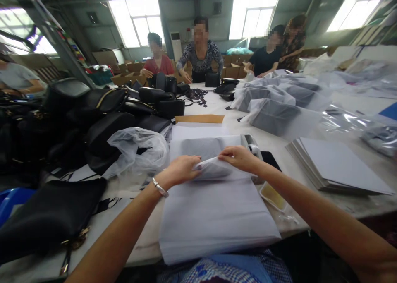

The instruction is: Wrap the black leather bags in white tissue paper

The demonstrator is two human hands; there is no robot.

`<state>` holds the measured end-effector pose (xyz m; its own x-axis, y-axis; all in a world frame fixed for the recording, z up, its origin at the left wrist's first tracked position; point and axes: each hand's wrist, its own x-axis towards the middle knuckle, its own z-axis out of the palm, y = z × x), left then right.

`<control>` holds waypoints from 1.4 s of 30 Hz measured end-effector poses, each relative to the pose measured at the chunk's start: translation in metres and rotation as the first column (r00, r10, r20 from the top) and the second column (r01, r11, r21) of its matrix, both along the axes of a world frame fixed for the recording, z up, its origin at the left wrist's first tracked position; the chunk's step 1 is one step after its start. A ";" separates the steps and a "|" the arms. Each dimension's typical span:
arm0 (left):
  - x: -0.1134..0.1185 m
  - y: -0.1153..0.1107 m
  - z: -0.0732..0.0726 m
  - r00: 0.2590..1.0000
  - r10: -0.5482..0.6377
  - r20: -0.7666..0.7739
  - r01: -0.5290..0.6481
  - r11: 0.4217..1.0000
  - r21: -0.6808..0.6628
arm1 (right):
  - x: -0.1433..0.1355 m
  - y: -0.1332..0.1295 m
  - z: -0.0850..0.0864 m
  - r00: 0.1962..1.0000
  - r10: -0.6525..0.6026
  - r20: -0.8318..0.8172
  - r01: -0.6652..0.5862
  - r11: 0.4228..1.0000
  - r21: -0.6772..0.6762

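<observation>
A dark flat item (203, 147) lies in front of me under a thin, see-through white wrapping sheet (215, 167). Its exact kind is hidden by the layer. My left hand (185, 168), with a silver bangle at the wrist, pinches the sheet's folded edge on the left. On the right, my right hand (235, 157) grips the same edge between thumb and fingers. Both hands rest just over the item. Beneath it, a stack of white paper (217, 221) reaches to the table's front edge.
Black handbags (108, 134) pile up on the left, beside a crumpled clear plastic bag (142, 148). To the right are a stack of grey-white boards (344, 165), a small dish of yellow material (273, 197) and wrapped dark bags (276, 115). Several people work across the table.
</observation>
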<state>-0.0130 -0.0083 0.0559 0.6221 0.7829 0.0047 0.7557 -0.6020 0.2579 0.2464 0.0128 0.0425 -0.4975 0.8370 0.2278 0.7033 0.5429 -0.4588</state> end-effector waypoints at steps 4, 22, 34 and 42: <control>0.004 0.005 -0.012 0.994 0.103 0.017 -0.104 0.992 0.072 | -0.008 -0.016 0.003 0.997 -0.063 0.037 0.055 0.981 0.186; -0.004 0.028 -0.029 0.986 0.168 0.017 -0.168 0.973 0.155 | -0.012 0.015 -0.031 0.966 -0.118 0.232 0.045 0.954 0.297; -0.002 0.051 -0.036 0.947 0.283 0.153 -0.315 0.912 0.264 | -0.011 0.033 -0.037 0.969 -0.221 0.111 0.200 0.964 0.174; 0.034 0.013 -0.065 0.985 0.062 0.159 -0.136 0.845 0.518 | -0.011 0.040 -0.034 0.964 -0.241 0.113 0.226 0.965 0.132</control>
